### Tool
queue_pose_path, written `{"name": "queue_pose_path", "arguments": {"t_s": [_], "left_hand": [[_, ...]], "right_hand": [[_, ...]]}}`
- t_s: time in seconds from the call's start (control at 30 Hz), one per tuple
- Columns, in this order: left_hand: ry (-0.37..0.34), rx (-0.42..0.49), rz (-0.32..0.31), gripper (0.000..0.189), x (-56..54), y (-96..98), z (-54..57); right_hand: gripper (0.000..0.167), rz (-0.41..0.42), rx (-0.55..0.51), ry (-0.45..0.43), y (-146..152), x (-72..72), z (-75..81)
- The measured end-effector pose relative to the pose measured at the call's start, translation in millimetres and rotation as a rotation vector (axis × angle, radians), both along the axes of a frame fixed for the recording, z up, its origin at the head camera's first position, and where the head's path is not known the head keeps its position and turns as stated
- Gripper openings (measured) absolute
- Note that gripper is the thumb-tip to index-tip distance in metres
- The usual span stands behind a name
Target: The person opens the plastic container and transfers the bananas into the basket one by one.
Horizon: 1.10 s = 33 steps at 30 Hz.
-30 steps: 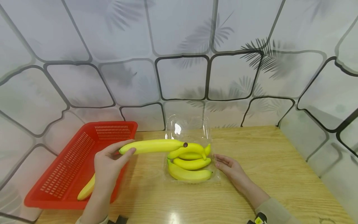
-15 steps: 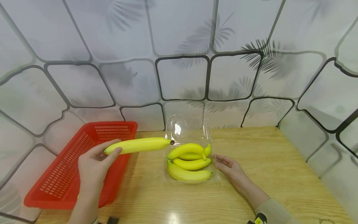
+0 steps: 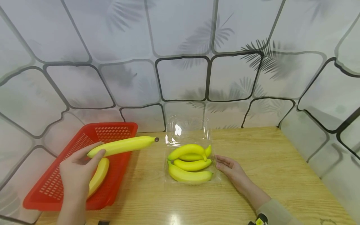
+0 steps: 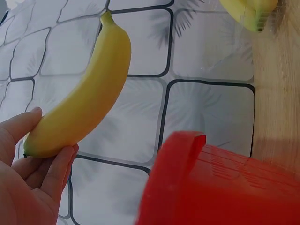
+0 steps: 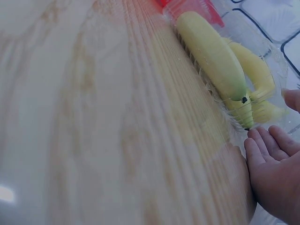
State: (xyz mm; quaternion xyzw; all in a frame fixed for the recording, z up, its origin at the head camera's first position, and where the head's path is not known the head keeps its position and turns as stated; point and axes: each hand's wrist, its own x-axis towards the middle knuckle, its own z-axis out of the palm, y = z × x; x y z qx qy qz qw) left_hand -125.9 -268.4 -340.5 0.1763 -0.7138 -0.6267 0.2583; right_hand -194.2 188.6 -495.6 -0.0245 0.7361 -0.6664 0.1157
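Observation:
My left hand [image 3: 77,173] pinches a yellow banana [image 3: 123,146] by one end, its dark-tipped stem end pointing right. The hand is over the red basket [image 3: 129,126]; in the left wrist view thumb and fingers grip the lower tip of the banana [image 4: 89,89]. A second banana [image 3: 99,176] lies in the basket, partly hidden by the hand. Several bananas [image 3: 191,174] lie in a clear plastic clamshell box [image 3: 187,132] with its lid raised. My right hand [image 3: 232,172] rests at the box's right side, fingers extended, fingertips by its wall; the right wrist view shows the hand [image 5: 276,164] beside the bananas.
The wooden table [image 3: 253,147] runs back to a patterned wall [image 3: 182,78], which also closes off the left and right sides. Basket and clamshell box stand side by side with a strip of table between them.
My left hand has moved left with the banana, from above the edge of the clamshell box to over the basket. The banana lying in the basket shows more now. My right hand stays still.

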Motion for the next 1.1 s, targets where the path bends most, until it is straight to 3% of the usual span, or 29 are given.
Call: {"name": "queue_pose_path", "arguments": {"t_s": [0.2,0.43,0.67,0.93,1.1], "left_hand": [[-0.027,0.028,0.034,0.039,2.9,-12.5,-5.1],[-0.116,0.05,0.094,0.041,8.3,-24.6,-8.4],[-0.067,0.122,0.122,0.041,7.8,-34.3,-16.5],[-0.151,0.077,0.21,0.041,11.8,-48.7,-29.7],[-0.123,0.084,0.245,0.041,12.2,-55.6,-36.9]], "right_hand": [[0.062,0.005,-0.008,0.003,0.2,-1.1,-0.5],[0.062,0.006,-0.013,0.004,0.7,-1.4,-0.8],[0.062,0.008,-0.013,0.002,0.8,-1.4,-1.0],[0.062,0.011,-0.013,0.003,1.4,-1.9,-1.9],[0.062,0.015,-0.016,-0.002,1.5,-2.2,-2.8]]}}
